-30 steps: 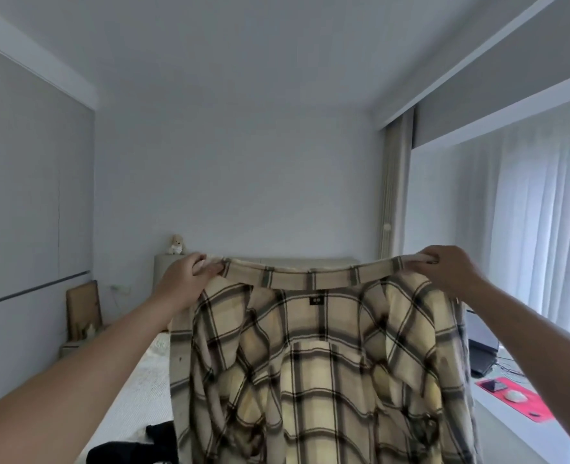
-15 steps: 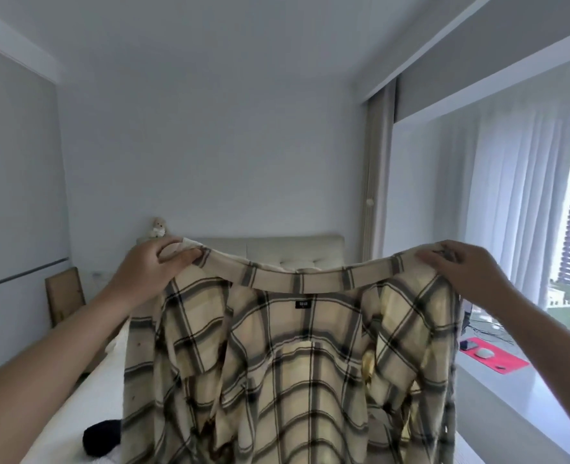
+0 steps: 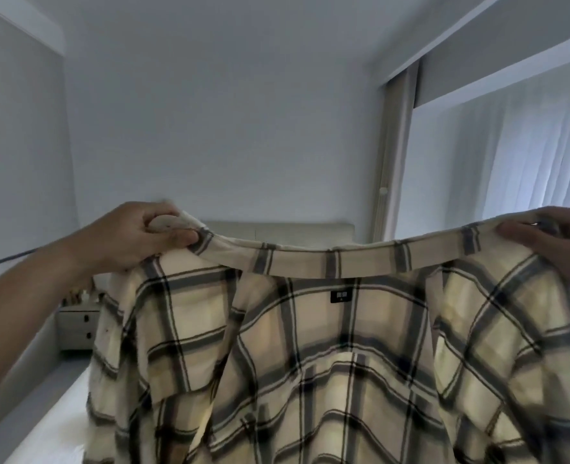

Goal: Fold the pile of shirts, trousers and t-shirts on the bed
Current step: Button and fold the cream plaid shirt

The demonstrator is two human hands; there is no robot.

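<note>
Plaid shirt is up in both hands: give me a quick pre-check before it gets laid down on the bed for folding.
1. Left hand grips one end of the collar: ok.
2. Right hand grips the other end: ok.
3. Collar stretched between the hands, sagging only a little in the middle: ok.
4. Plaid shirt hangs open, black neck label facing the camera: ok.
5. Sleeves hanging free and untwisted: cannot tell, the fabric bunches low in the frame.
6. Bed free under the shirt: cannot tell, the shirt hides it.
</note>
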